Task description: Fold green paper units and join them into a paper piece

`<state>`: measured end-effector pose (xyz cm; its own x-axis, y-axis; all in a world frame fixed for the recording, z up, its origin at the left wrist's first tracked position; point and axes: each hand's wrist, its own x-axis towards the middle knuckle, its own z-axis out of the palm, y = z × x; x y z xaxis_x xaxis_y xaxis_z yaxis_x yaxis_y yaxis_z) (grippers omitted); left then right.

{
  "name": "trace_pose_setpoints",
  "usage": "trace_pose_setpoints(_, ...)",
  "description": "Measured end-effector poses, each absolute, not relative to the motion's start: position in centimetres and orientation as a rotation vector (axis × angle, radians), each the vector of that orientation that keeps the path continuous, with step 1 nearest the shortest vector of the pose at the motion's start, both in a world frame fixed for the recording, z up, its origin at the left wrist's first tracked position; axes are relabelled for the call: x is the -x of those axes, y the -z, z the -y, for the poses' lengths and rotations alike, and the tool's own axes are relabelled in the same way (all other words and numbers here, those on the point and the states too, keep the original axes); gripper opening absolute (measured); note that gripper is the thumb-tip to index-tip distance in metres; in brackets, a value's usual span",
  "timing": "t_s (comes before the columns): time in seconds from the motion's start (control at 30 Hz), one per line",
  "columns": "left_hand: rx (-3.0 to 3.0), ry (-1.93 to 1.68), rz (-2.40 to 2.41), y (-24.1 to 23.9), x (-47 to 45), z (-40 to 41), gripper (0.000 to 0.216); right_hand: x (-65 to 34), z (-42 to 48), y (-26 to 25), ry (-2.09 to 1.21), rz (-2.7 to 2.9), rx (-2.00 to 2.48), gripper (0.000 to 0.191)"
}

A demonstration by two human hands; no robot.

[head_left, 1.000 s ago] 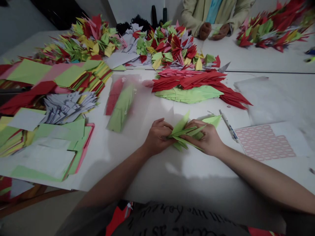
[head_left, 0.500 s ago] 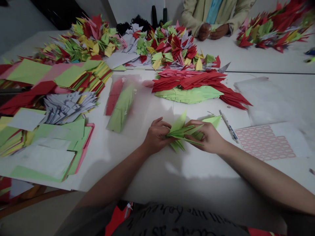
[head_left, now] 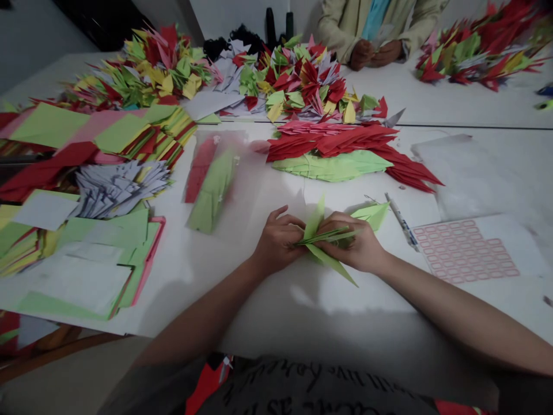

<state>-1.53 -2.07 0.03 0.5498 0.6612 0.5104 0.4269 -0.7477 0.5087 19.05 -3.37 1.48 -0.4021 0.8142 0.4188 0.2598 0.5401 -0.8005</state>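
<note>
Between my two hands is a folded green paper piece (head_left: 315, 222) with several pointed flaps fanning outward. My left hand (head_left: 279, 239) pinches its left end. On the other side my right hand (head_left: 356, 242) is closed on the flaps, its fingertips partly hidden by paper. One long flap points down toward me, another stands up. Just behind my right hand lies another green folded paper (head_left: 374, 214) on the table. Farther back rest a stack of green folded papers (head_left: 332, 167) and red folded papers (head_left: 354, 140).
Heaps of coloured folded paper (head_left: 302, 75) line the back. Stacks of paper sheets (head_left: 108, 230) fill the left, beside clear plastic bags (head_left: 211, 190). At right are a pen (head_left: 402, 222), a red-outlined label sheet (head_left: 466, 251) and a plastic bag (head_left: 470, 173). Across the table, a person's hands (head_left: 375, 55) hold something small.
The flaps in my hands have shifted: one long flap now hangs down toward me, and the others are gathered closer together. My right hand has moved slightly left.
</note>
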Motion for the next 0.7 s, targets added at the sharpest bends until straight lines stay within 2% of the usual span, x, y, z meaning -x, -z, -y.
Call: trace_pose_setpoints(0.7,-2.452,-0.979,-0.857,0.00,1.08,2.18,0.031,-18.95,3.08,-1.33,-0.921,1.829,0.780,0.005)
